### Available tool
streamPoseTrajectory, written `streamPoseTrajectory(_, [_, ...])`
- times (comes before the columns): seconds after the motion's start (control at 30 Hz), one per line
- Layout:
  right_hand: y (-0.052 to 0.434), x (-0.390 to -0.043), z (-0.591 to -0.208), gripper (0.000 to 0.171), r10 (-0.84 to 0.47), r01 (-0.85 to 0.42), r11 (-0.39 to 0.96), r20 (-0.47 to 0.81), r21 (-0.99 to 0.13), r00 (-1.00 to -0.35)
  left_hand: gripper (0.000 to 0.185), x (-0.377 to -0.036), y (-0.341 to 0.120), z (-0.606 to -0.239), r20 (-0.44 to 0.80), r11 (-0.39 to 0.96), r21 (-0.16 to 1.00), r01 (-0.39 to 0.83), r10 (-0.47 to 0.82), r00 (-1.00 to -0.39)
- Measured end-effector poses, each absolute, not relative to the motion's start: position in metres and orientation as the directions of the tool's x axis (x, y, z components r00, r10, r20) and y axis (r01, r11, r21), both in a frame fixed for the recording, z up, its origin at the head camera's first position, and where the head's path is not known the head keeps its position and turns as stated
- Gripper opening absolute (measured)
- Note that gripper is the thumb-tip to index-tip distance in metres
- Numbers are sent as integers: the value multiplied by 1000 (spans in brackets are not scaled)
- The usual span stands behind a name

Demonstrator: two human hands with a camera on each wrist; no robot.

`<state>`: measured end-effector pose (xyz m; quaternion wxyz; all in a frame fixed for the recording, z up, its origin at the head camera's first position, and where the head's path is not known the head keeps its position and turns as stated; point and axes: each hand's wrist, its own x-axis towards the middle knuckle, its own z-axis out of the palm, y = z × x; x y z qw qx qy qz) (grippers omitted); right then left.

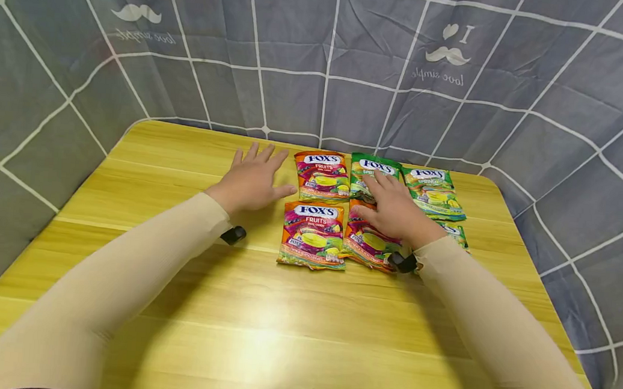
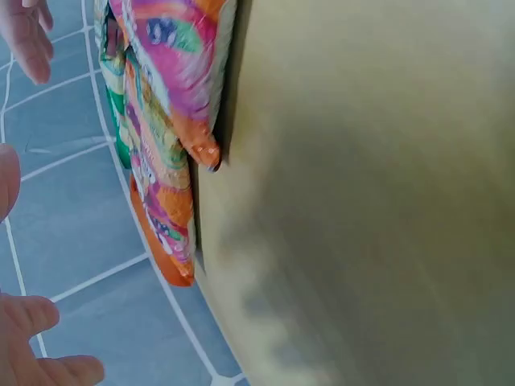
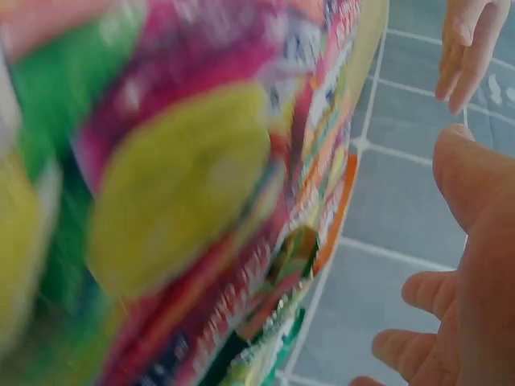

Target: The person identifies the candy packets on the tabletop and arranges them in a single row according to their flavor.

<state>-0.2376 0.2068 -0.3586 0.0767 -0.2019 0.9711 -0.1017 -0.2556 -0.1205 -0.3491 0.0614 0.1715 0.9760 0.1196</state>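
Note:
My left hand [image 1: 253,181] is held with its fingers spread, over the table just left of the candy bags, holding nothing. The right hand [image 1: 394,206] hovers above the middle bags, fingers extended, and in the right wrist view its fingers look apart from them. Two orange Fruits bags stand out at the left, an upper bag [image 1: 322,177] and a lower bag [image 1: 314,237]. Under the right hand are a green Spring bag [image 1: 372,164] and another orange bag [image 1: 364,246], both partly hidden. At the right lie a green bag [image 1: 434,194] and one mostly covered green bag [image 1: 455,232].
The bags lie face up in two rows near the back of a yellow wood-grain table [image 1: 259,323]. A grey curtain with white lines [image 1: 295,42] surrounds the back and sides. Each wrist carries a small black device, such as the left wrist camera [image 1: 234,235].

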Motion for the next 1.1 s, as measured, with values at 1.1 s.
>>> streamPoseTrajectory(1.1, [167, -200, -385, 101, -514, -498, 857, -293, -135, -806, 99, -200, -110, -385, -370, 854, 294, 429, 516, -773])
